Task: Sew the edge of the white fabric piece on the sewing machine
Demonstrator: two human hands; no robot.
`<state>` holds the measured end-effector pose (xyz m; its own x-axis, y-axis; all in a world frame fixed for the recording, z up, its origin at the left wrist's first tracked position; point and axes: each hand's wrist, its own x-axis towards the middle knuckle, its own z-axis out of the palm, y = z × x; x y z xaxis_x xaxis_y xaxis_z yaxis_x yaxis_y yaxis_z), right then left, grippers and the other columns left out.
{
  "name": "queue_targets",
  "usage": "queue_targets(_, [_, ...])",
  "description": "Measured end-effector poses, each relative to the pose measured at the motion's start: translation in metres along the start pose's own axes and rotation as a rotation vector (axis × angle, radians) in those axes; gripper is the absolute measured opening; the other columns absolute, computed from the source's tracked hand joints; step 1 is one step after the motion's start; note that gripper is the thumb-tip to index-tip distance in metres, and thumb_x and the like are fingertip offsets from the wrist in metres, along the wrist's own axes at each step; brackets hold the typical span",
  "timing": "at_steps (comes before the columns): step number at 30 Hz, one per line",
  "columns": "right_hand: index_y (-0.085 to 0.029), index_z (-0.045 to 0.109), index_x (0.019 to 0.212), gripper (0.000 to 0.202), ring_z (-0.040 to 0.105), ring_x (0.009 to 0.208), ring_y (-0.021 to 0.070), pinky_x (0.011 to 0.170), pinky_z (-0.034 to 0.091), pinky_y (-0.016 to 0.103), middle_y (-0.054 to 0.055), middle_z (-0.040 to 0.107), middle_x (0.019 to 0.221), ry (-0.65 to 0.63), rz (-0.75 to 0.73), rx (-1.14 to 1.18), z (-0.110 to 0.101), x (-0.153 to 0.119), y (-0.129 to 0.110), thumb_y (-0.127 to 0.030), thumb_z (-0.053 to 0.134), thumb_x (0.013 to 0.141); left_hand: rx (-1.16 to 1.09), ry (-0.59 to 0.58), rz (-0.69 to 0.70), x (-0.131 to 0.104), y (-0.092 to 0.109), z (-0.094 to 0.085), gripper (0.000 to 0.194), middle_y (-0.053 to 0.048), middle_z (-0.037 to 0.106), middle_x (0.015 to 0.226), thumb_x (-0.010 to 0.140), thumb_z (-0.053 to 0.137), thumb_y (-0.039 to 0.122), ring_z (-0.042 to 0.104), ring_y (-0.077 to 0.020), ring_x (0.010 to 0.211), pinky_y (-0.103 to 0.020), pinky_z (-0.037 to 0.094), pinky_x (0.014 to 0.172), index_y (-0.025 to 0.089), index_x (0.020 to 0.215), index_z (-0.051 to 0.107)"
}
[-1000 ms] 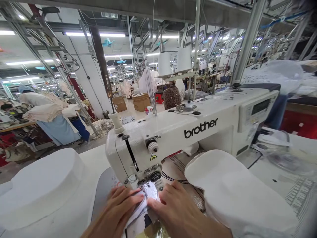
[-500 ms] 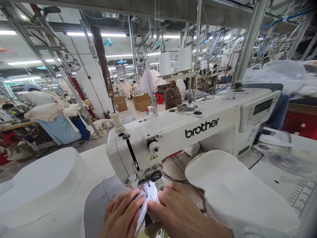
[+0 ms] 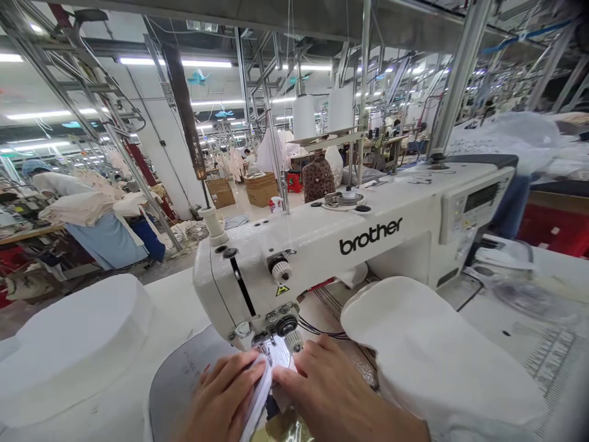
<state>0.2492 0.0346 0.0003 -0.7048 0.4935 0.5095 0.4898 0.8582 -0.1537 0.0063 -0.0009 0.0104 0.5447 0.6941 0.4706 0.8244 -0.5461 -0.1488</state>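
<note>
A white sewing machine [image 3: 313,245] marked "brother" spans the middle, its lamp lighting the needle area. Just left of the needle, my left hand [image 3: 225,393] has its fingers pressed together on a folded strip of white fabric [image 3: 257,399], which runs from the presser foot down toward the lower edge. My right hand [image 3: 322,380] rests at the right of the foot, thumb toward the fabric and fingers bent; whether it pinches any cloth is hidden. A grey plate [image 3: 179,374] lies under my left hand.
White padded fabric pieces lie at the left [image 3: 87,337] and right [image 3: 427,344] of the machine. Thread cones [image 3: 340,110] stand behind it. At the far right are a printed ruler [image 3: 552,368] and clear plastic. A person [image 3: 55,178] works at the far left.
The whole view has shifted slightly, placing the machine a little farther left. Both hands stay beside the needle, and the fabric strip between them looks narrower.
</note>
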Motion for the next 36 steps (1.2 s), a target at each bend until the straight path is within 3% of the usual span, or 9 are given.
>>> queue_targets(3, [-0.021,0.051,0.107,0.024,0.054,0.076,0.0184,0.079,0.042,0.034,0.0,0.059,0.086,0.007,-0.002,0.008,0.0,0.001,0.001,-0.018,0.063,0.086,-0.045,-0.046,0.078,0.01,-0.005,-0.017,0.031,0.005,0.073,0.121,0.096,0.052,0.03,0.072,-0.0134,0.104,-0.02,0.058,0.085,0.032,0.126,0.061])
queue_targets(6, [-0.021,0.052,0.102,0.021,0.053,0.074,0.0178,0.078,0.04,0.034,0.0,0.059,0.082,0.036,-0.019,-0.017,0.003,0.001,0.002,-0.008,0.056,0.086,-0.009,-0.034,0.053,0.008,-0.006,-0.017,0.031,0.007,0.071,0.126,0.098,0.051,0.036,0.07,-0.0141,0.111,-0.023,0.056,0.091,0.035,0.128,0.059])
queue_targets(11, [-0.02,0.052,0.115,0.02,0.052,0.075,0.0178,0.078,0.039,0.032,0.0,0.06,0.084,0.036,-0.065,0.01,0.006,0.002,0.003,-0.015,0.05,0.096,0.143,0.028,0.027,-0.01,0.002,0.005,0.033,0.004,0.07,0.129,0.099,0.05,0.039,0.07,-0.0143,0.111,-0.024,0.059,0.081,0.03,0.129,0.061])
queue_targets(15, [-0.021,0.054,0.11,0.015,0.05,0.076,0.0183,0.078,0.037,0.033,0.0,0.058,0.084,0.029,-0.061,-0.002,0.008,0.0,0.003,-0.013,0.051,0.097,0.241,0.022,-0.021,-0.016,0.011,0.013,0.034,0.002,0.07,0.129,0.098,0.049,0.04,0.071,-0.0158,0.109,-0.027,0.061,0.075,0.027,0.127,0.062])
queue_targets(22, [-0.021,0.056,0.104,0.019,0.049,0.075,0.0174,0.08,0.037,0.032,-0.001,0.056,0.082,0.029,-0.02,0.006,0.004,0.0,0.001,-0.006,0.054,0.093,0.304,0.013,-0.071,-0.016,0.022,0.014,0.038,0.0,0.07,0.129,0.099,0.044,0.031,0.071,-0.0147,0.109,-0.026,0.059,0.073,0.024,0.133,0.059])
queue_targets(27, [-0.021,0.057,0.106,0.024,0.049,0.073,0.0178,0.08,0.036,0.033,-0.001,0.054,0.078,0.07,-0.006,-0.029,0.003,0.002,0.001,-0.003,0.047,0.092,0.334,0.001,-0.094,-0.013,0.025,0.013,0.036,0.002,0.07,0.129,0.098,0.044,0.033,0.072,-0.0151,0.108,-0.027,0.06,0.072,0.026,0.13,0.061])
queue_targets(33, [-0.021,0.058,0.103,0.017,0.05,0.074,0.0184,0.077,0.036,0.033,0.0,0.057,0.079,0.021,-0.024,-0.011,0.001,0.002,0.001,-0.007,0.052,0.094,0.289,-0.073,0.036,-0.005,0.014,-0.004,0.038,0.005,0.067,0.132,0.097,0.05,0.041,0.07,-0.0132,0.111,-0.023,0.06,0.078,0.026,0.13,0.062])
queue_targets(36, [-0.021,0.058,0.104,0.011,0.051,0.077,0.0177,0.079,0.037,0.032,0.0,0.058,0.083,-0.028,-0.069,0.042,0.0,0.002,0.001,-0.013,0.056,0.097,0.31,-0.054,0.034,-0.006,0.012,-0.003,0.037,0.007,0.068,0.131,0.098,0.048,0.042,0.071,-0.0131,0.108,-0.023,0.06,0.076,0.027,0.128,0.064])
